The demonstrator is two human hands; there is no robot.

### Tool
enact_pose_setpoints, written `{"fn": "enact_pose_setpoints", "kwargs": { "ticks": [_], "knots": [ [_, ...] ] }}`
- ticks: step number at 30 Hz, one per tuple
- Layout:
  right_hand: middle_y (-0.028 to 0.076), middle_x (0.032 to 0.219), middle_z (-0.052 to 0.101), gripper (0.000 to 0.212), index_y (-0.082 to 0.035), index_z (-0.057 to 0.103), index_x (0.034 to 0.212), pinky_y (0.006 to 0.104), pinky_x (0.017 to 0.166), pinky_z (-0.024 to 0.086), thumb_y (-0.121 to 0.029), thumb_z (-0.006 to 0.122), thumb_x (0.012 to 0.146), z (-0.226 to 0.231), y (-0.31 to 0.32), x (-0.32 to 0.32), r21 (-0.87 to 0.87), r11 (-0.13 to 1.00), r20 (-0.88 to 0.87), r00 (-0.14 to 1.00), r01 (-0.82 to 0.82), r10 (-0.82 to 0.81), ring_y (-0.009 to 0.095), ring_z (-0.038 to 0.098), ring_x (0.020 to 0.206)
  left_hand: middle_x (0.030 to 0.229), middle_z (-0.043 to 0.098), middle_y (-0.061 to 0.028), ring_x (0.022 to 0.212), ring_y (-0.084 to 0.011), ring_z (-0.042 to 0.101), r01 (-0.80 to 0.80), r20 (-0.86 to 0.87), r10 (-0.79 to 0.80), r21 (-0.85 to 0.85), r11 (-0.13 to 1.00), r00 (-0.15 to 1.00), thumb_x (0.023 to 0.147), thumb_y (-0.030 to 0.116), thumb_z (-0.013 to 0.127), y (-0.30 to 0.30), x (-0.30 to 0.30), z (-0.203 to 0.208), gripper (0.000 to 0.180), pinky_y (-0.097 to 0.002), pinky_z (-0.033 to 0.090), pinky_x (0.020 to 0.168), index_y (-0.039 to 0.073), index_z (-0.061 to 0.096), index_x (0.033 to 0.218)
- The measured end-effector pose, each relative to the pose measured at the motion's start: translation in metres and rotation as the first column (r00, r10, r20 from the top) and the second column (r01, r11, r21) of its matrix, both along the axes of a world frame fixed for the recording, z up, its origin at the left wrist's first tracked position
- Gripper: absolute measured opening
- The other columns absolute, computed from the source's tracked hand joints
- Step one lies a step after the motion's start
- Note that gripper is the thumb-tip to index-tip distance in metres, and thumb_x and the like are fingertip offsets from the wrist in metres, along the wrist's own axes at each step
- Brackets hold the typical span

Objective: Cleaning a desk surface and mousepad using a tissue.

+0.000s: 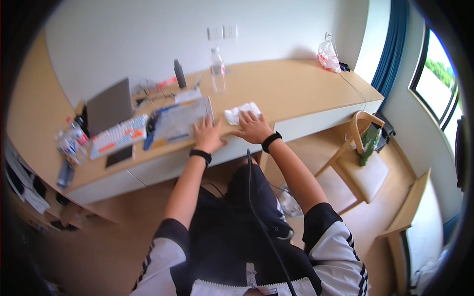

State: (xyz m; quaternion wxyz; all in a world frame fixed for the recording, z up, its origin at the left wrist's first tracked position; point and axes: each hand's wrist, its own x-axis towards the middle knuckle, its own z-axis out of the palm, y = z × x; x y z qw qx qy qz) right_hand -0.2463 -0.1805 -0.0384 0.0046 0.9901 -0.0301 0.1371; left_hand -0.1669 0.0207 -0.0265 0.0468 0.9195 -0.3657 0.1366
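Observation:
My left hand (pixel 209 135) lies with spread fingers at the desk's front edge, its fingertips on the near right corner of a flat grey-and-blue mat or folder (pixel 180 120). My right hand (pixel 255 128) rests flat on a crumpled white tissue (pixel 236 114), fingers stretched out. Both wrists wear black bands. Beyond the hands a clear plastic bottle (pixel 217 76) with a white cap stands upright. A dark computer mouse (pixel 151 123) sits at the mat's left side.
Leftward on the wooden desk (pixel 286 89) are a keyboard (pixel 120 134), a laptop (pixel 109 106), a phone-like dark slab (pixel 120 156) and several plastic bottles. A dark bottle (pixel 179 74) stands behind. A chair (pixel 363 165) is at the right; a cable hangs before my body.

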Motion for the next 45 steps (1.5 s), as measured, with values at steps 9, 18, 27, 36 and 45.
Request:
{"fn": "enact_pose_setpoints", "kwargs": {
  "ticks": [9,18,27,36,45],
  "knots": [
    [0.013,0.17,0.026,0.077,-0.018,0.029,0.163,0.0661,0.12,0.022,-0.067,0.033,0.104,0.012,-0.029,0.007,0.022,0.997,-0.145,0.987,0.068,-0.064,0.037,0.024,0.156,0.156,0.045,-0.0192,0.145,-0.0384,0.042,0.042,0.098,-0.029,-0.13,0.991,0.995,0.072,0.047,0.088,0.004,-0.005,-0.012,0.09,-0.0591,0.034,0.116,0.02,0.051,0.149],
    [0.012,0.17,0.026,0.07,-0.019,0.036,0.16,0.0697,0.12,0.019,-0.061,0.031,0.104,0.007,0.018,0.06,-0.074,0.996,-0.188,0.981,-0.054,0.039,0.037,0.023,0.156,0.15,0.053,-0.0171,0.145,-0.0353,0.045,0.051,0.163,-0.015,-0.225,0.973,0.987,0.071,0.043,0.09,0.002,-0.004,-0.021,0.076,-0.0558,0.034,0.117,0.016,0.06,0.135],
    [0.009,0.159,0.043,0.038,-0.028,0.056,0.139,0.0722,0.107,0.038,-0.043,0.04,0.108,-0.018,0.019,0.052,-0.147,0.985,0.154,0.981,-0.093,0.116,0.034,0.045,0.144,0.138,0.061,-0.01,0.138,-0.0294,0.051,0.065,0.29,-0.015,-0.165,0.984,0.957,0.069,0.046,0.089,0.002,0.01,-0.028,0.074,-0.053,0.042,0.109,0.014,0.06,0.129],
    [0.005,0.097,0.064,0.018,-0.015,0.067,0.094,0.0512,0.074,0.056,-0.029,0.056,0.095,-0.038,0.004,0.042,-0.422,0.894,0.495,0.788,-0.15,0.366,0.027,0.065,0.098,0.138,0.056,-0.0251,0.129,-0.0451,0.053,0.112,0.0,-0.113,-0.144,0.983,0.994,0.074,0.048,0.086,-0.006,-0.001,-0.006,0.074,-0.0521,0.046,0.107,0.006,0.062,0.13],
    [0.01,0.136,0.061,0.043,-0.02,0.063,0.128,0.062,0.103,0.04,-0.049,0.045,0.103,-0.039,0.009,0.054,-0.211,0.968,0.402,0.89,-0.138,0.215,0.033,0.052,0.131,0.13,0.068,-0.0106,0.127,-0.0301,0.061,0.123,0.366,-0.067,-0.13,0.984,0.928,0.07,0.061,0.085,0.002,0.028,-0.032,0.077,-0.0497,0.047,0.105,0.017,0.066,0.13]
  ]
}}
